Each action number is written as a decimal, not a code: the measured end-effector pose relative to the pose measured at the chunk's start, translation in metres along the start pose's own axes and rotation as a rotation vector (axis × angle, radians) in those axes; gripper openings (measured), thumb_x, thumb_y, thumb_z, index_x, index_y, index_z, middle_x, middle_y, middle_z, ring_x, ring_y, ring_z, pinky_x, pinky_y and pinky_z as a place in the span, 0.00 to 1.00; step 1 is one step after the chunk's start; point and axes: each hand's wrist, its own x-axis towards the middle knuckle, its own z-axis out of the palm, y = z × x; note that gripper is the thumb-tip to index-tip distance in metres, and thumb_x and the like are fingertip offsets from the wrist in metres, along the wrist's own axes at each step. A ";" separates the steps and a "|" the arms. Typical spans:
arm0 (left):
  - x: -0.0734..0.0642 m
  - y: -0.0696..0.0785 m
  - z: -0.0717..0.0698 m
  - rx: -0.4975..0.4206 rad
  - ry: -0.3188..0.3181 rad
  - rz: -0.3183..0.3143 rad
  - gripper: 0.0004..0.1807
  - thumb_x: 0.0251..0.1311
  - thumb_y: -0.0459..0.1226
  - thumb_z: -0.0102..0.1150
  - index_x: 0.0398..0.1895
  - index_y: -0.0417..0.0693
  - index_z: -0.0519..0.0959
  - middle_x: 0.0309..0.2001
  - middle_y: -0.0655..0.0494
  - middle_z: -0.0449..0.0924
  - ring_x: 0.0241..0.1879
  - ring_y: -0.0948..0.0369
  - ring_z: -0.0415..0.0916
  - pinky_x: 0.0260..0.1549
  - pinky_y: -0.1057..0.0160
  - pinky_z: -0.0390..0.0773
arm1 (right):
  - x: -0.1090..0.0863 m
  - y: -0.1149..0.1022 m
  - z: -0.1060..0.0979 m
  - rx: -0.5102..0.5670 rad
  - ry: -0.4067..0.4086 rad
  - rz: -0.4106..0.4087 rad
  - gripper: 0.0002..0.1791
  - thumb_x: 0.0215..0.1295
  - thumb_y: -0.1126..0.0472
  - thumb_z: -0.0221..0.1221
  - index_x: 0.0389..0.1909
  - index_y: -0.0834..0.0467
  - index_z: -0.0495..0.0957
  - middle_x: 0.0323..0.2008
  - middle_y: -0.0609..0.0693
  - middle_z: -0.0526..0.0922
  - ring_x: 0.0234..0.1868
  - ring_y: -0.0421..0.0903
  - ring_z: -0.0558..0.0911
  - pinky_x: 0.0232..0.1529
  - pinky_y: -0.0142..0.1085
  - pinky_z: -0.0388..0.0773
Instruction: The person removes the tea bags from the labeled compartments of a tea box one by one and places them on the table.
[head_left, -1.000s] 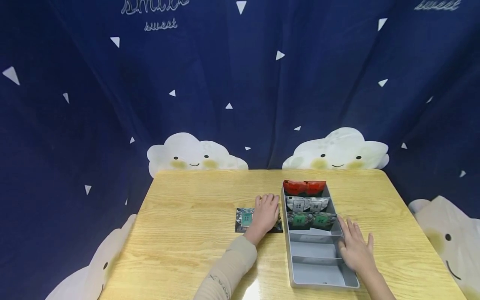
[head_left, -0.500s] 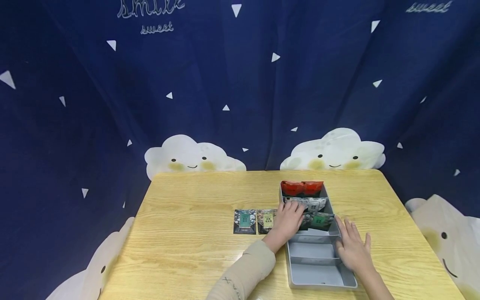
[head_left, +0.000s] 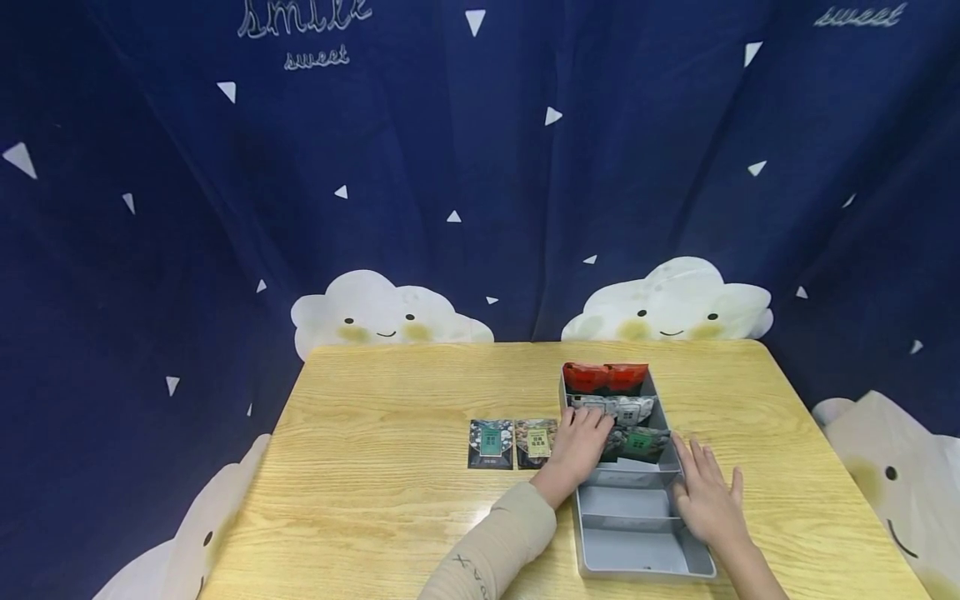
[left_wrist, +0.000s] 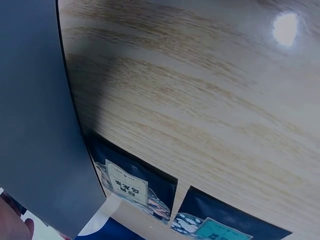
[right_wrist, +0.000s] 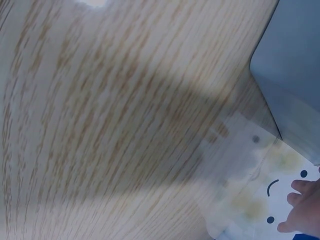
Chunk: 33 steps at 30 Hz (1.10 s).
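A long grey divided box (head_left: 633, 554) stands on the table, right of centre in the head view. My left hand (head_left: 581, 442) reaches over its left wall, fingers bent down among the packets. It covers most of the left green-labelled packet; the fingertips are hidden, so I cannot tell whether they pinch anything. A second green-labelled packet (head_left: 643, 443) stands beside it, with silver packets (head_left: 636, 410) just behind. My right hand (head_left: 708, 492) rests along the box's right wall with fingers extended. In the left wrist view the box's wall (left_wrist: 40, 115) fills the left side.
Red packets (head_left: 606, 377) stand in the box's far compartment. Flat on the table, left of the box, lie a teal-labelled packet (head_left: 491, 444) and a yellow-labelled packet (head_left: 536, 442). A dark blue curtain (head_left: 420, 167) with clouds hangs behind the wooden table (head_left: 360, 500).
My left hand has moved right, from over the yellow-labelled packet on the table to the packets in the box, uncovering the yellow-labelled one. The right hand has stayed at the box's side.
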 end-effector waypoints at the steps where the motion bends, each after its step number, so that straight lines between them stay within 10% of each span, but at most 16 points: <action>1: 0.000 0.000 0.000 -0.001 -0.001 -0.001 0.14 0.66 0.40 0.44 0.53 0.64 0.68 0.49 0.67 0.68 0.48 0.65 0.64 0.50 0.61 0.61 | 0.000 0.000 0.000 0.001 -0.001 0.000 0.38 0.60 0.63 0.45 0.71 0.53 0.42 0.65 0.69 0.52 0.65 0.68 0.50 0.57 0.64 0.22; 22: -0.004 0.000 -0.003 -0.001 0.069 -0.012 0.14 0.61 0.37 0.50 0.49 0.62 0.72 0.48 0.66 0.71 0.48 0.64 0.65 0.55 0.58 0.60 | 0.000 -0.002 -0.001 -0.004 0.015 -0.007 0.39 0.59 0.63 0.46 0.71 0.52 0.41 0.64 0.69 0.53 0.65 0.67 0.50 0.57 0.64 0.24; 33: -0.001 -0.007 -0.031 -0.114 0.119 -0.048 0.16 0.57 0.39 0.56 0.48 0.59 0.70 0.45 0.62 0.67 0.47 0.62 0.62 0.54 0.57 0.59 | 0.000 -0.001 -0.001 -0.006 0.007 -0.001 0.39 0.59 0.63 0.46 0.71 0.52 0.41 0.64 0.70 0.53 0.65 0.68 0.50 0.57 0.65 0.25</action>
